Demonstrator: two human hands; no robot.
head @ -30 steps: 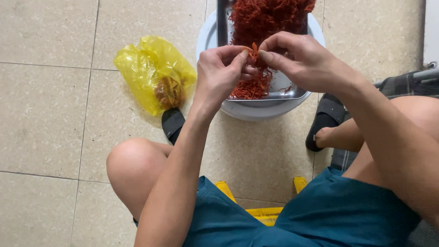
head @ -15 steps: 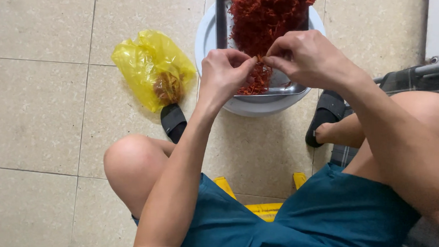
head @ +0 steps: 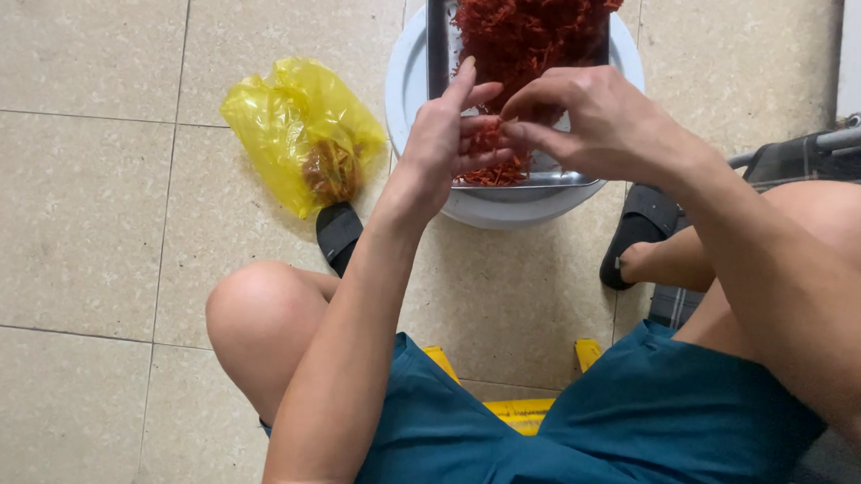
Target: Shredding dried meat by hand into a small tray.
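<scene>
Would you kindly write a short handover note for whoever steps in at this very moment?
Left hand and right hand: fingertips together on one small red piece, above the metal tray.
Red heap fills the tray, which sits on a white basin.
Yellow bag on the floor to the left holds some brownish bits.
Most of the heap remains.

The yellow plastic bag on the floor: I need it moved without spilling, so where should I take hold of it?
Grip the yellow plastic bag at its crumpled upper rim, coming from above. It lies slumped on the tiled floor with the brownish scraps pooled at its lower right end, so lifting the rim probably keeps them inside.
</scene>
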